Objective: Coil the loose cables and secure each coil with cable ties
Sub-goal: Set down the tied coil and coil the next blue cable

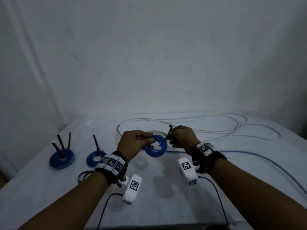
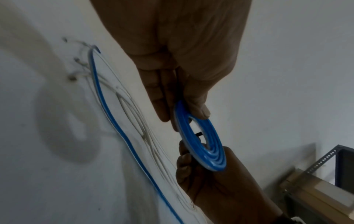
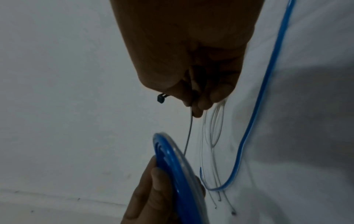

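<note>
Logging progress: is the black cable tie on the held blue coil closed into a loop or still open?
Still open. The thin black cable tie runs from the right hand to the flat blue cable coil; its head hangs free, unthreaded.

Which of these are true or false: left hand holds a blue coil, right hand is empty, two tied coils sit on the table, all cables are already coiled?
1. The left hand holds a blue coil. True.
2. The right hand is empty. False: it pinches a black cable tie.
3. Two finished coils lie on the table. True.
4. All cables are coiled. False: a loose blue cable and clear cables lie uncoiled.
</note>
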